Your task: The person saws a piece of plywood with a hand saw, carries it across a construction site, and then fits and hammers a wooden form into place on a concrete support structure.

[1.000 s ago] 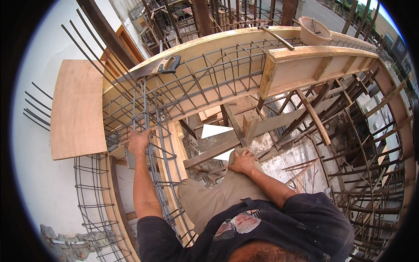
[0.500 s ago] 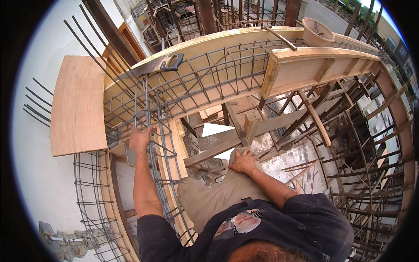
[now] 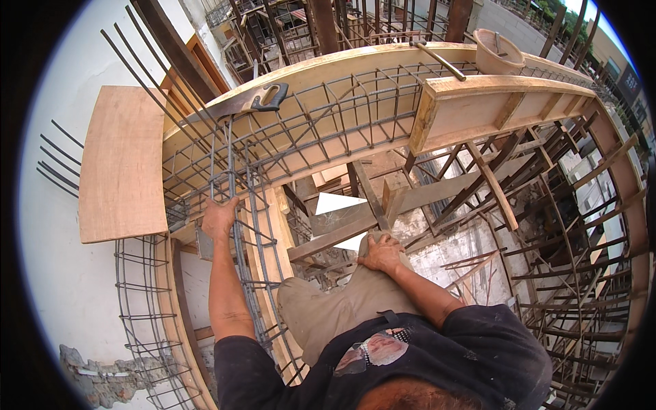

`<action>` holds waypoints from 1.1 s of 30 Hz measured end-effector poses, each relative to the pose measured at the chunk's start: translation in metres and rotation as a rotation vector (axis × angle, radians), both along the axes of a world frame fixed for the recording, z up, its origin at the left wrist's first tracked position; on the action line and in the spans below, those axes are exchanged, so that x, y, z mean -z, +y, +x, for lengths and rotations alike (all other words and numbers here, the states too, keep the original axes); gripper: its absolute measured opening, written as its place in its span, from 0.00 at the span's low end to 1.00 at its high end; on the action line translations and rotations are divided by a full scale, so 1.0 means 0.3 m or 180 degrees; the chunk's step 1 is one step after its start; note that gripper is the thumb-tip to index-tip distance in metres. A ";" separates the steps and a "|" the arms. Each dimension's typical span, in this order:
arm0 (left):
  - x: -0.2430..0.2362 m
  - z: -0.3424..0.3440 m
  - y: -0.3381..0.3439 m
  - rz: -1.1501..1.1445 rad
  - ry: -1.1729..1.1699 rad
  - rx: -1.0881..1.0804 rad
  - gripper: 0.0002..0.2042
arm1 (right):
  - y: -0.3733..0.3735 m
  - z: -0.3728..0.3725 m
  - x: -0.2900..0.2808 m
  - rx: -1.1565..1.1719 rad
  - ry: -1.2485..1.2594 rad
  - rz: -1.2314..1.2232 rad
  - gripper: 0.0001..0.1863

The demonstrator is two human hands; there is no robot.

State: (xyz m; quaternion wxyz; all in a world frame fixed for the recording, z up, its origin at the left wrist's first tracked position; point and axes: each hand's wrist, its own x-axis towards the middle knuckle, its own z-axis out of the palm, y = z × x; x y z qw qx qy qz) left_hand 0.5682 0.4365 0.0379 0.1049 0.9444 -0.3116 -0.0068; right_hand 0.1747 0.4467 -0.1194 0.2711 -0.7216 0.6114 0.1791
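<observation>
My left hand (image 3: 220, 217) is closed around a steel bar of the rebar cage (image 3: 262, 239), near the corner where two cages meet. Resting on my bent knee in khaki trousers (image 3: 335, 301), my right hand (image 3: 383, 254) holds no object, its fingers laid over the cloth. A handsaw (image 3: 239, 102) with a black and grey handle lies across the top bars and the formwork edge, beyond my left hand. To the left of that hand is a curved plywood sheet (image 3: 124, 167).
A hammer (image 3: 441, 60) and a tan bucket (image 3: 497, 51) rest on the curved wooden formwork (image 3: 506, 83). Upright bars stick up at the left. Below me are timber braces (image 3: 335, 240) and gaps over a lower floor. Scaffolding (image 3: 567, 273) fills the right side.
</observation>
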 end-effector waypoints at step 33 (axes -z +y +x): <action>-0.022 -0.026 0.002 -0.0064 0.0056 -0.0006 0.43 | -0.003 -0.004 0.022 -0.0019 -0.0005 -0.0025 0.53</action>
